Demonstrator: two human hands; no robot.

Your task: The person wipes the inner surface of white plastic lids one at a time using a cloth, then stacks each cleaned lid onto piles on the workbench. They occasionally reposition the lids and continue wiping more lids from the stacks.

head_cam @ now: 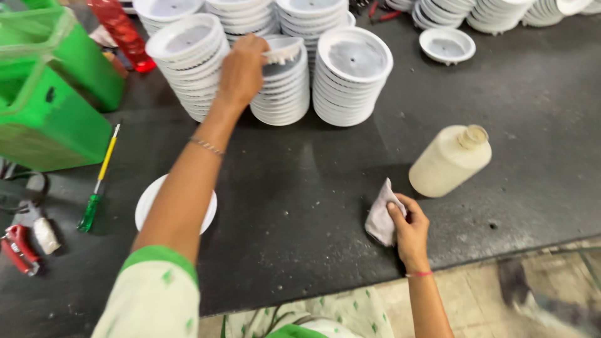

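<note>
Dark rubber-matted bench. Left hand pinches white plastic disc atop middle stack at 12 o'clock; right hand grips grey rag. Careless lifting could topple neighbouring stacks.

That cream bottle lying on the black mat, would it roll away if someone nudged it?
Probably. The cream bottle lies on its side on the dark mat, and its round body suggests it would roll sideways. It looks like plastic, so likely light and stiff. The mat's rough surface may slow it.
</note>
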